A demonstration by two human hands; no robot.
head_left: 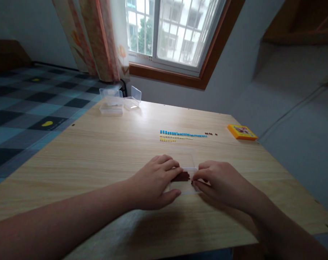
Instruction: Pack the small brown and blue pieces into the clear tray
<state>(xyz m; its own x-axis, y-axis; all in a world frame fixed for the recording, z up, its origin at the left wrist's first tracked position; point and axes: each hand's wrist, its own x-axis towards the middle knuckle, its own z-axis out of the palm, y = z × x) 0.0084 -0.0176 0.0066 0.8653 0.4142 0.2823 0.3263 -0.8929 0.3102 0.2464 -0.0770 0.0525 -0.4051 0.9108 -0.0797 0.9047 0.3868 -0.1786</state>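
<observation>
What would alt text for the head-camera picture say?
A left hand rests over brown pieces in a clear box on a wooden table; the right hand is at their right end. Blue pieces and yellow pieces lie in rows beyond.

Tabletop [98, 151]: bears all items listed, from open case to flat box.
Open case [187, 193]: near edge side, between left hand [157, 182] and right hand [216, 180]; lid folded out behind.
Strips [182, 177]: bundled inside open case, partly beneath left hand.
Small piece [191, 182]: right of strips, at right fingertips.
Rows of pieces [173, 133]: behind open case; loose pieces [208, 134] off their right end.
Flat box [242, 132]: right edge.
Two empty cases [111, 108]: far left corner, side by side.
Bed [41, 95]: left of tabletop.
Window [177, 32]: behind tabletop, curtain [104, 43] at its left.
</observation>
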